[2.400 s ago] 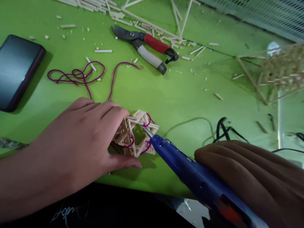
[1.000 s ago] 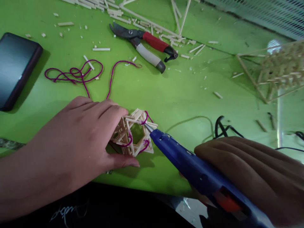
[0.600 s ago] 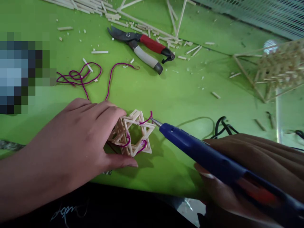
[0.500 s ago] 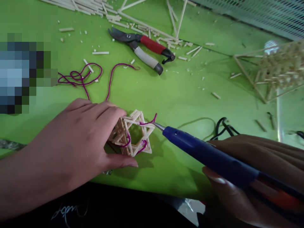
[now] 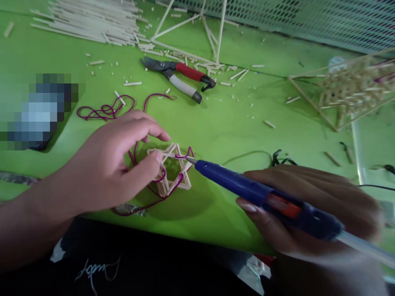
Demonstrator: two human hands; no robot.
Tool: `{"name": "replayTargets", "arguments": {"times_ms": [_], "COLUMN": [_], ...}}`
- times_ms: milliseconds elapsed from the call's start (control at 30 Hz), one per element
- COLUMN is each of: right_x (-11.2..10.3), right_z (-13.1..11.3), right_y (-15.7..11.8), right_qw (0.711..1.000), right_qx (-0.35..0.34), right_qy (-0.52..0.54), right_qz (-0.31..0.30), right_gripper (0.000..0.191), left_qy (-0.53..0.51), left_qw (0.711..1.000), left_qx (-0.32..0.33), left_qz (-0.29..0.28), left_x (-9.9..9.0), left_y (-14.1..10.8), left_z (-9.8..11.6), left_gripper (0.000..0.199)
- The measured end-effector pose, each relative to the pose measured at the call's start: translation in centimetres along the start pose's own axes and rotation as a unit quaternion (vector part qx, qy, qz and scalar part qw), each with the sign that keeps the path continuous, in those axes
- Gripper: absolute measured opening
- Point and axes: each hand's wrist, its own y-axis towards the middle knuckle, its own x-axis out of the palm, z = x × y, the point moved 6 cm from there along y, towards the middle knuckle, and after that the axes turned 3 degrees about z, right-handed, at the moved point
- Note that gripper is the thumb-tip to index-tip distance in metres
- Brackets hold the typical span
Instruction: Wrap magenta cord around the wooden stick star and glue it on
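A small star-shaped frame of thin wooden sticks [image 5: 166, 186] lies near the table's front edge, with purple cord [image 5: 180, 179] looped through it. My left hand [image 5: 108, 164] is over its left side, thumb against the top sticks and the other fingers raised and spread. In my right hand [image 5: 336, 201] is a blue hot glue gun [image 5: 231, 179], a clear glue stick coming out of its back end. Its metal nozzle is at the frame's upper right corner, close to the short cord end; whether they touch I cannot tell.
Pruning shears [image 5: 187, 75] with red and white handles lie beyond my hands. Behind are a bundle of sticks [image 5: 92, 20], scraps and a larger stick frame [image 5: 185, 51]. At right stands another stick structure [image 5: 328, 105]. A pixelated object [image 5: 43, 111] lies at left.
My left hand's fingers have lifted off the star frame and spread, and its thumb has moved up to the top sticks. The glue gun has shifted slightly left in view.
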Motion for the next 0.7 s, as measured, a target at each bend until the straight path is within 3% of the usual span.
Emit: {"name": "replayTargets", "arguments": {"times_ms": [100,233,367,567,700], "right_x": [0.3,0.7,1.3,1.4,1.3], "right_z": [-0.1,0.0,0.2,0.2,0.0], "right_y": [0.3,0.1,-0.1,0.1,0.1], "right_qw": [0.999,0.999,0.999,0.998,0.998], "right_qx": [-0.029,-0.033,-0.036,-0.033,-0.036], "right_qy": [0.025,0.019,0.010,0.000,-0.011], "right_qz": [0.005,0.022,0.040,0.044,0.043], "right_gripper": [0.011,0.009,0.013,0.016,0.016], "left_qy": [0.005,0.016,0.089,0.229,0.271], "left_qw": [0.999,0.994,0.987,0.937,0.918], "left_qx": [-0.035,-0.088,-0.086,-0.086,-0.071], "left_qz": [0.010,-0.057,-0.099,-0.251,-0.282], "left_x": [-0.7,-0.8,-1.0,1.8,2.7], "left_y": [1.2,2.8,5.9,10.6,11.4], "left_z": [0.1,0.6,1.5,2.5,3.3], "left_gripper": [0.037,0.045,0.044,0.057,0.054]}}
